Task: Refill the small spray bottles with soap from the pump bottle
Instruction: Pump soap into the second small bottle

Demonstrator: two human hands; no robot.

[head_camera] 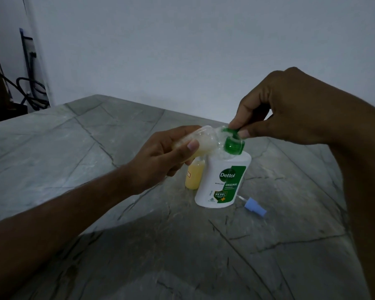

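Note:
A white Dettol pump bottle (222,182) stands on the grey stone table (95,169). My left hand (162,154) grips a small clear spray bottle (204,140), tilted sideways, its open neck against the green pump head (234,145). My right hand (290,107) pinches the top of that green pump head with thumb and fingers. A second small bottle (194,174) filled with yellow soap stands upright just left of the Dettol bottle, partly hidden by my left hand. A blue spray cap (254,205) with its tube lies on the table to the right of the pump bottle.
A white wall rises behind the table's far edge. Black cables and a dark unit (28,92) sit in the back left corner beyond the table. The table's right edge runs down under my right forearm.

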